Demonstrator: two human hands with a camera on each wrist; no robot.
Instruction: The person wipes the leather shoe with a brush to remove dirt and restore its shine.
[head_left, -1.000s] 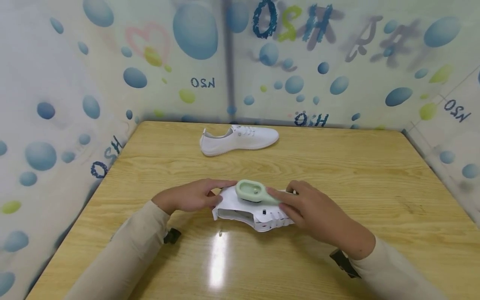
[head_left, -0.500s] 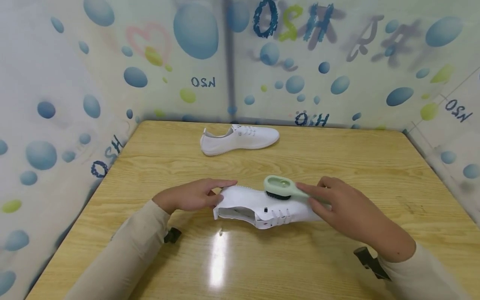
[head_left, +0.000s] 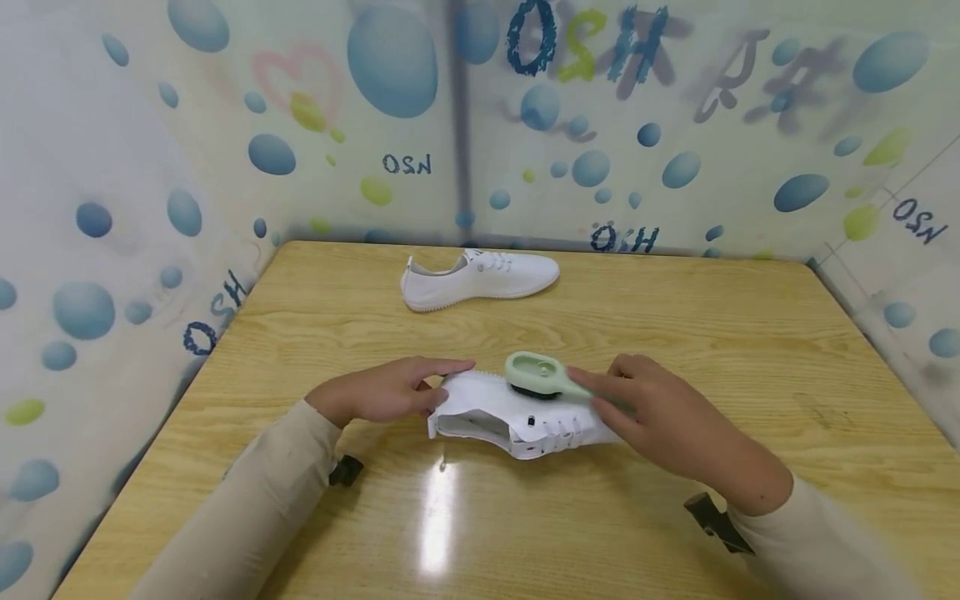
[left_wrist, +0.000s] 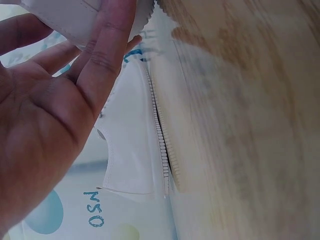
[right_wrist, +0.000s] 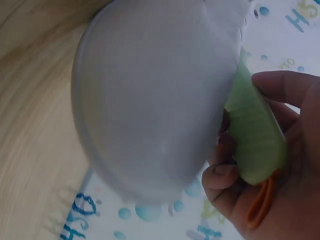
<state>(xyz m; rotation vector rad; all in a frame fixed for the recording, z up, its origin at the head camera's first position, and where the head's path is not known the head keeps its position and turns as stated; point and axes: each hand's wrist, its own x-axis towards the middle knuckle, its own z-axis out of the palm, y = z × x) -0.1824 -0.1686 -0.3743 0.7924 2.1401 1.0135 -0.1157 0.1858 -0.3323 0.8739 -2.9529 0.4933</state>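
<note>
A white lace-up shoe (head_left: 487,408) lies on its side on the table, its opening towards me and its toe to the right. My left hand (head_left: 386,389) holds it at the heel, index finger along the sole edge and thumb at the near side. My right hand (head_left: 660,417) grips the handle of a pale green shoe brush (head_left: 536,372), whose black bristles sit against the upward-facing side of the shoe. In the right wrist view the fingers wrap the ribbed green handle (right_wrist: 257,132), and an orange loop (right_wrist: 262,202) hangs from its end. The right hand covers the toe in the head view.
A second white shoe (head_left: 480,282) stands upright near the far edge of the wooden table (head_left: 675,325), toe to the right. Walls with blue and green spots (head_left: 588,169) close in the back and both sides. Dark wrist-camera mounts (head_left: 347,470) hang under both forearms.
My right hand slid the brush rightwards along the shoe's side towards the toe, then part of the way back left. The left hand and both shoes have stayed almost where they were.
</note>
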